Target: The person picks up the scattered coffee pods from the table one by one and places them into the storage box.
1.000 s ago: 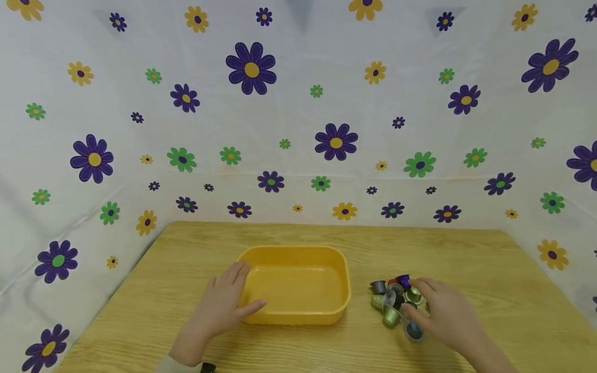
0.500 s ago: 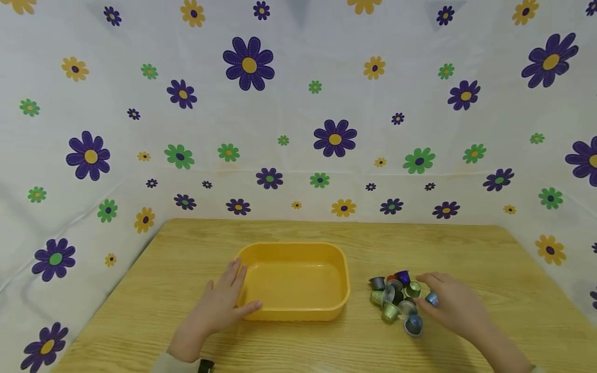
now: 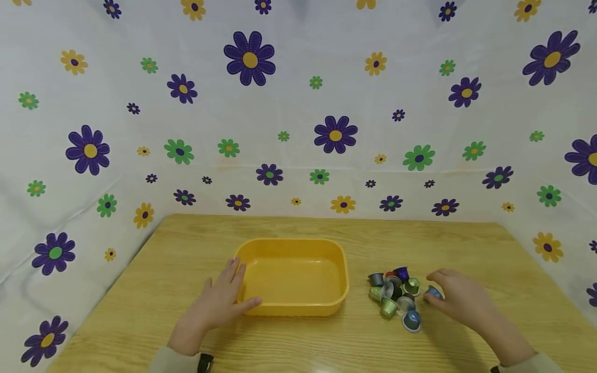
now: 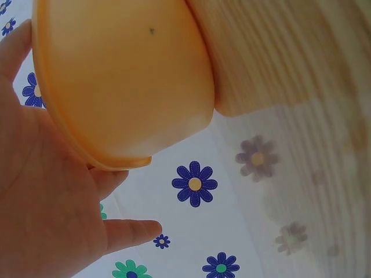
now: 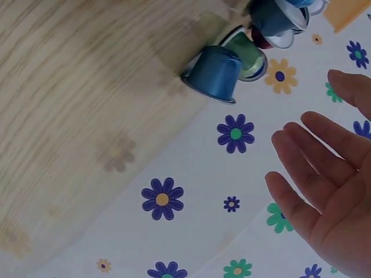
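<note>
A yellow plastic tub (image 3: 291,309) stands on the table, and my left hand (image 3: 218,301) rests at its left side. In the left wrist view that hand's fingers are spread along the tub's rim (image 4: 64,130). To the right lies a heap of coffee capsules (image 3: 388,307), green, silver, dark, red and purple. A blue capsule (image 3: 411,320) is at the front of the heap. Another blue capsule (image 3: 434,292) sits apart on the right, by the thumb and fingertips of my right hand (image 3: 464,300). In the right wrist view the right hand (image 5: 333,168) has loosely extended fingers with nothing gripped.
The wooden table (image 3: 298,342) has its far edge against a white cloth (image 3: 289,103) printed with flowers, which also surrounds the left and right sides. A gap of bare wood separates the tub from the capsules. Dark bands show at both wrists.
My right hand has shifted right, off the heap, and a blue capsule now shows beside its fingers. The left hand stays at the tub. The head view has tilted slightly down.
</note>
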A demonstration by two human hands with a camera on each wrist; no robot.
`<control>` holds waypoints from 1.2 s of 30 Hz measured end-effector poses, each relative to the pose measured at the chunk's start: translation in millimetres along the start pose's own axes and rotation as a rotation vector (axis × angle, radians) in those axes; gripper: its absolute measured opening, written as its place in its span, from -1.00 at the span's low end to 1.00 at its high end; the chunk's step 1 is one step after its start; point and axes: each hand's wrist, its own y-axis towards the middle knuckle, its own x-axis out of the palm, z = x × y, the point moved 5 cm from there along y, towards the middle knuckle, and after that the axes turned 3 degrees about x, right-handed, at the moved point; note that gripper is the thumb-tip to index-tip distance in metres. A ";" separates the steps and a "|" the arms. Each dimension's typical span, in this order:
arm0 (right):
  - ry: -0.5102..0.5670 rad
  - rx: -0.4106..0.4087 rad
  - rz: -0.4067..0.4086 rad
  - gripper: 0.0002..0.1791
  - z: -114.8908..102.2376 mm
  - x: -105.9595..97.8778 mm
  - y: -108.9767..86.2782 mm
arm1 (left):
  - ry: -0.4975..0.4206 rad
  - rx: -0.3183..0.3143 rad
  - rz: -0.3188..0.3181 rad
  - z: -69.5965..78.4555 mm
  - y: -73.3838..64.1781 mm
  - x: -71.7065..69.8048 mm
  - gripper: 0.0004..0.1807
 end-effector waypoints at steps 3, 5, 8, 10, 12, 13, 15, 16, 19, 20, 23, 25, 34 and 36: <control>-0.009 0.017 -0.046 -0.61 4.6 5.1 2.6 | -0.007 0.005 -0.012 0.4 0.3 -0.8 -0.01; -0.016 0.035 -0.082 -0.60 7.2 8.1 4.0 | -0.014 0.004 -0.017 0.2 0.3 -0.8 0.00; -0.037 0.075 -0.134 -0.57 11.7 13.4 6.3 | -0.019 -0.004 -0.024 -0.8 0.3 -0.2 0.00; -0.048 0.103 -0.159 -0.55 14.1 16.6 7.1 | -0.016 -0.008 -0.024 -2.4 0.5 0.5 0.00; -0.046 0.133 -0.181 -0.61 16.9 19.9 7.2 | -0.009 -0.011 -0.021 -3.8 1.1 1.0 -0.01; -0.040 0.147 -0.189 -0.64 18.3 21.4 6.9 | -0.011 -0.013 -0.021 -4.5 1.5 1.3 -0.01; -0.020 0.182 -0.202 -0.67 21.2 24.0 5.8 | -0.017 -0.014 -0.020 -5.0 2.2 1.9 -0.01; -0.007 0.199 -0.208 -0.67 22.7 25.5 5.3 | -0.017 -0.015 -0.022 -5.1 2.4 2.2 -0.01; 0.021 0.233 -0.217 -0.65 26.5 30.1 4.7 | -0.024 -0.022 -0.025 -4.8 1.9 2.7 -0.01; 0.027 0.239 -0.222 -0.65 27.4 32.0 4.3 | -0.024 -0.027 -0.027 -4.8 1.3 2.8 0.00; 0.032 0.246 -0.244 -0.68 30.1 37.9 3.3 | -0.034 -0.043 -0.040 -4.1 -0.6 2.6 0.00; 0.032 0.247 -0.257 -0.69 31.3 40.9 2.2 | -0.043 -0.048 -0.048 -3.3 -1.6 2.5 -0.01; -0.001 0.240 -0.241 -0.74 31.0 42.7 5.3 | -0.062 -0.052 -0.052 -6.8 -1.0 5.4 -0.02; -0.007 0.234 -0.229 -0.74 30.8 42.2 6.8 | -0.060 -0.052 -0.047 -8.3 -0.3 5.8 -0.01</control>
